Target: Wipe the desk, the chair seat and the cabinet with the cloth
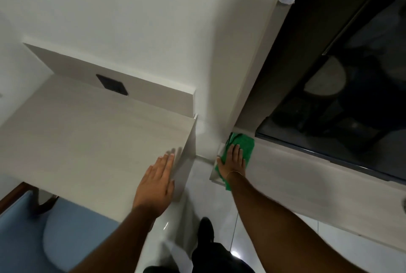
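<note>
My right hand presses flat on a green cloth at the left end of the light wood cabinet. The cloth spreads under the palm and hangs a little over the cabinet's front edge. My left hand lies flat, fingers together, on the right front corner of the pale desk, holding nothing. A blue chair seat sits under the desk at the lower left, partly hidden by the desk top.
A dark glass panel fills the cabinet's upper part on the right. A black socket plate sits in the desk's back panel. White wall stands behind. A glossy tiled floor gap separates desk and cabinet, with my dark trouser leg below.
</note>
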